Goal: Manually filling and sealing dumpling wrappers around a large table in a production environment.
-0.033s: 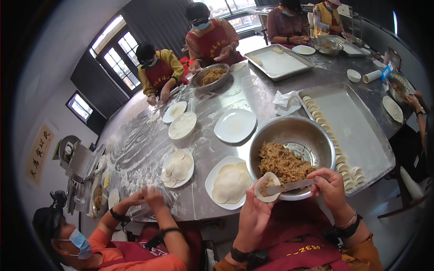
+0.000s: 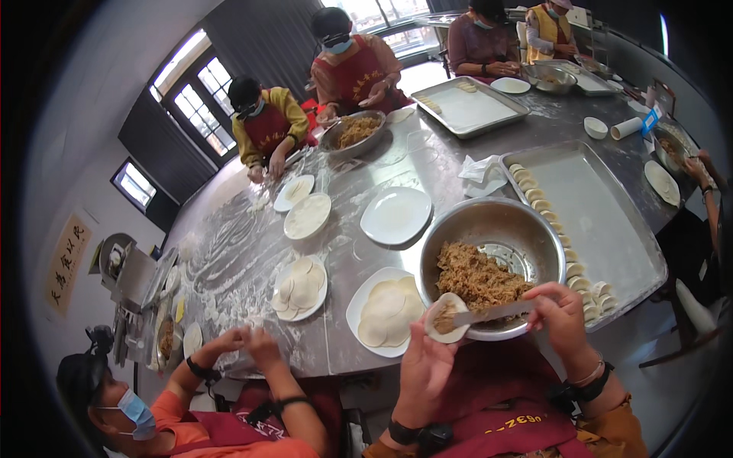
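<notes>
My left hand (image 2: 426,365) holds up a round dumpling wrapper (image 2: 456,333) at the near rim of a steel bowl. A dab of brown filling (image 2: 444,317) lies on the wrapper. In my right hand (image 2: 556,314) is a flat metal spatula (image 2: 500,311), its blade tip resting on the filling. The large steel bowl (image 2: 534,217) in front of me contains a mound of the same minced filling (image 2: 475,271). To its left, a white plate (image 2: 356,304) carries a stack of wrappers (image 2: 391,313).
Right of the bowl stands a metal tray (image 2: 622,221) with a row of folded dumplings (image 2: 544,204). A bare white plate (image 2: 395,216) lies beyond the wrapper stack. At my left a co-worker's hands (image 2: 256,343) are over the floured table (image 2: 237,267). More people work along the far side.
The spatula's tip has shifted slightly left on the wrapper, and the filling there looks more spread out. My hands have otherwise stayed almost in place.
</notes>
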Demonstrator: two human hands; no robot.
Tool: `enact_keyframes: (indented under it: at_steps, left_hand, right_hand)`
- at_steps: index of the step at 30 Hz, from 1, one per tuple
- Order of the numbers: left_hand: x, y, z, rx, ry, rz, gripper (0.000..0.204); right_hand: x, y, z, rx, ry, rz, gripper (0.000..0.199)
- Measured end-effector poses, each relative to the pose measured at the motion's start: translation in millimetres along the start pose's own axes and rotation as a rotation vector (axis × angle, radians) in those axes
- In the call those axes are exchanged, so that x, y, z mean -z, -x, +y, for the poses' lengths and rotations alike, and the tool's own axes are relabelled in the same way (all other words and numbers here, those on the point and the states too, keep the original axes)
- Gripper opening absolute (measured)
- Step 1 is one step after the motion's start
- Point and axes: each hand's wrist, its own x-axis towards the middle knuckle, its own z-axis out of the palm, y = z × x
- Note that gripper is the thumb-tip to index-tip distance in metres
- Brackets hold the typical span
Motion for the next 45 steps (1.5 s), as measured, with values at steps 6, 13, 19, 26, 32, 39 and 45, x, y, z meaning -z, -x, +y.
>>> enact_keyframes:
  at_steps: [6, 13, 19, 26, 32, 39, 45]
  left_hand:
    - [25, 4, 37, -0.184, -0.059, 0.083, 0.054]
    - [17, 7, 19, -0.025, -0.181, 0.084, 0.059]
    - [18, 5, -3, 0.256, 0.176, -0.110, 0.043]
    - [-11, 6, -19, 0.335, -0.076, -0.046, 0.045]
    - [-16, 7, -22, 0.443, -0.111, -0.240, 0.047]
    - [-30, 6, -31, 0.344, -0.300, -0.104, 0.046]
    - [-36, 13, -35, 0.225, -0.566, -0.145, 0.045]
  right_hand:
    - [29, -9, -14, 0.144, 0.335, 0.083, 0.012]
    - [46, -21, 18, 0.534, 0.932, -0.020, 0.010]
    - [57, -7, 18, 0.452, 1.213, 0.252, 0.025]
    - [5, 24, 2, 1.040, 1.017, -0.093, 0.038]
    - [-1, 22, 10, 1.097, 0.904, -0.218, 0.022]
    - [-5, 14, 20, 0.786, 0.606, -0.165, 0.015]
    - [-9, 15, 33, 0.518, 0.330, -0.117, 0.011]
